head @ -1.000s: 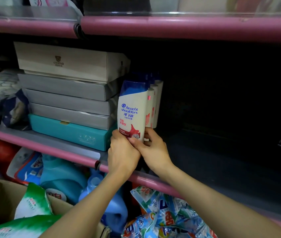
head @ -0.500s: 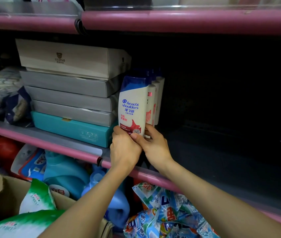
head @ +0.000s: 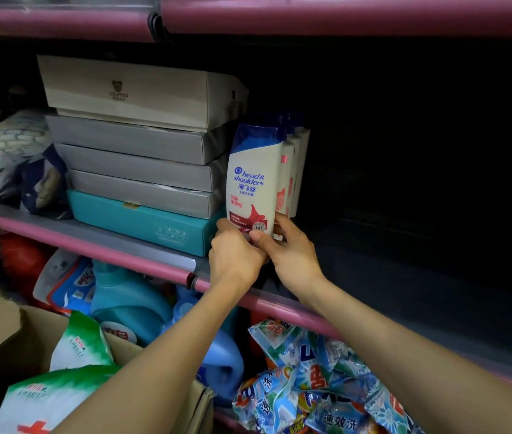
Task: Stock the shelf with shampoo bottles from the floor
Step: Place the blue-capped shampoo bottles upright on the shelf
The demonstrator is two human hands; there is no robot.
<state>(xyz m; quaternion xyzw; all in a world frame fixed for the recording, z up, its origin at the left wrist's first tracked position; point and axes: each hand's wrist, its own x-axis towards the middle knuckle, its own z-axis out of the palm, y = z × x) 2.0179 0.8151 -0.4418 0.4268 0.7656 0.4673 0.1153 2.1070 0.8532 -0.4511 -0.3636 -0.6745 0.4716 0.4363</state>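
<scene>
shampoo bottle [head: 253, 183], white with a blue top and a red patch low on its label, stands upright at the front of the shelf [head: 373, 296], gripped at its base from both sides. nearest the camera, at the lower left, a cardboard box [head: 4, 333] holds green and white detergent bags [head: 79, 346]; to its right lies a heap of blue printed detergent sachets [head: 311, 380], with blue and teal detergent jugs [head: 129, 305] between them under the shelf. further in, the left hand [head: 236, 261] curls its fingers round the bottle's lower left corner, and the right hand [head: 292, 255] pinches the lower right edge, thumb across the front of the label. the pink front rail [head: 142, 261] of the shelf runs just beneath both wrists. behind the held bottle more shampoo bottles [head: 295, 173] stand in a row, pressed close to it. just left of them is a stack of flat boxes: a teal box [head: 142, 220] at the bottom, grey boxes [head: 135, 164] above, a beige box [head: 129, 89] on top. the shelf to the right recedes into darkness.
</scene>
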